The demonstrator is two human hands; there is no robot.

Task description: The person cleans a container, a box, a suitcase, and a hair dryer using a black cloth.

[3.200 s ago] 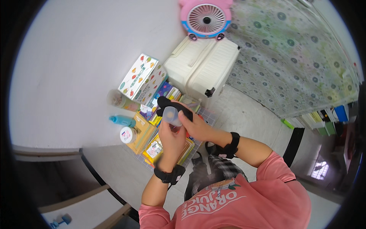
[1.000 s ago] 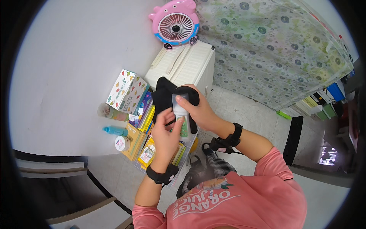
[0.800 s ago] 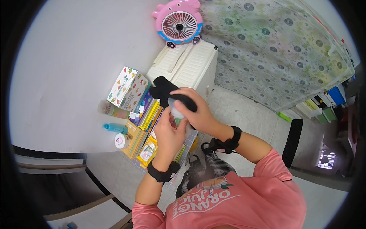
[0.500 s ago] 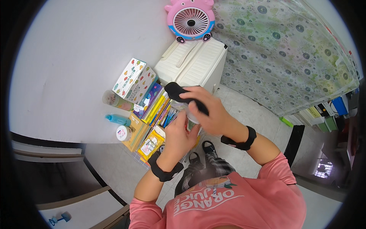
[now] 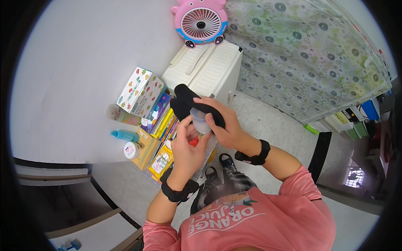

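Observation:
My left hand (image 5: 187, 148) is closed around a small translucent plastic cup (image 5: 201, 123), its thumb and fingers low on the cup's sides. Something red (image 5: 194, 142) shows between the left thumb and fingers; its kind is hidden. In my right hand (image 5: 227, 122) is a folded soft black cloth (image 5: 181, 100), which lies behind and around the cup's upper part. The right thumb presses close against the cup's side. Both hands are up over a low surface with stationery, and each wrist has a black band.
Below my hands stand a patterned white box (image 5: 141, 93), a clear jar (image 5: 119, 113), a blue bottle (image 5: 124, 135), a white-lidded tub (image 5: 131, 149), books and pens, and a yellow packet (image 5: 161, 162). Behind is a white suitcase (image 5: 205, 69) with a pink fan (image 5: 201, 25). A patterned curtain (image 5: 293, 54) hangs right.
The black cloth has shifted and spread, so more of it shows behind the cup. The cup now faces me more plainly, and the red thing has come into sight. My head view has shifted slightly.

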